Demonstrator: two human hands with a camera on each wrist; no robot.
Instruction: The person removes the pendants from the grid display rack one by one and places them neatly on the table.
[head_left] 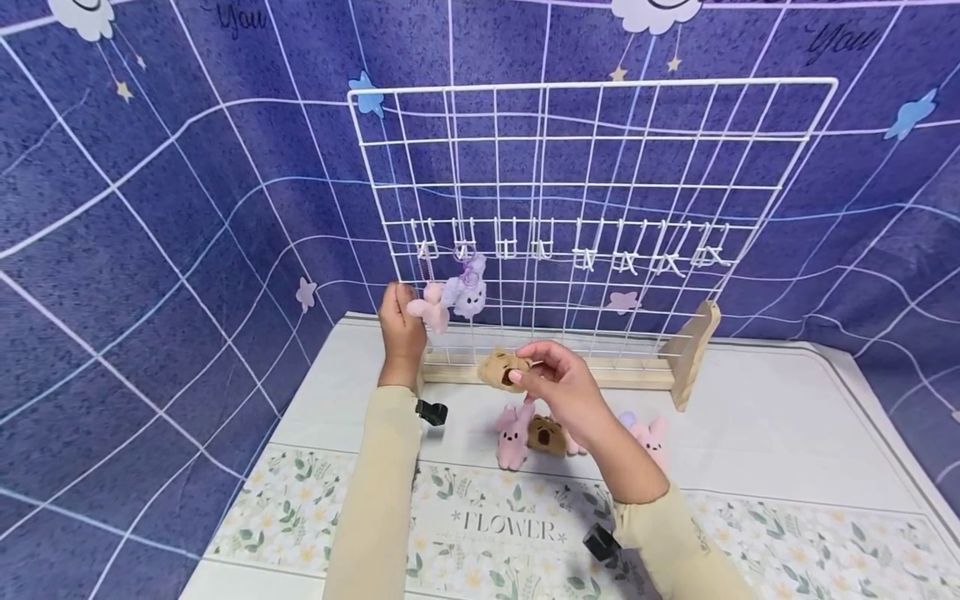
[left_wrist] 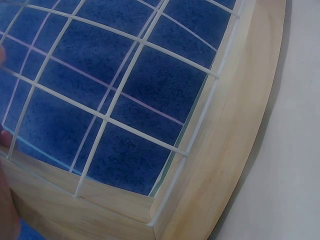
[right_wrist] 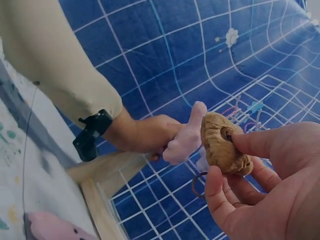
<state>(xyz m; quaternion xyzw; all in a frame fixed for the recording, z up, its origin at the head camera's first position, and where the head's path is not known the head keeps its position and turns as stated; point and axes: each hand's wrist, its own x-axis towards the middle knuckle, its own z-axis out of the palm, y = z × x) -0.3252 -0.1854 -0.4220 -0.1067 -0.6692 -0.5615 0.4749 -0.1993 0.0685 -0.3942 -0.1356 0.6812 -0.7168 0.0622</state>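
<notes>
My right hand (head_left: 566, 387) pinches a brown plush keychain (head_left: 497, 369) between thumb and fingers, in front of the lower part of a white wire grid rack (head_left: 592, 185). The right wrist view shows this plush (right_wrist: 215, 145) close up, with a dark ring (right_wrist: 196, 185) beneath it. At the rack's left side my left hand (head_left: 402, 333) grips the edge with curled fingers; only slivers of them show in the left wrist view. Beside that hand a pink plush (head_left: 431, 308) hangs from a hook, and a lavender plush (head_left: 468, 298) hangs just right of it.
Several white hooks (head_left: 585, 258) line the grid to the right of the hanging plushes. On the table (head_left: 787, 417) lie a pink bunny plush (head_left: 513, 446), another brown plush (head_left: 546, 435) and more plushes partly behind my right arm. Wooden feet (head_left: 693, 358) support the rack.
</notes>
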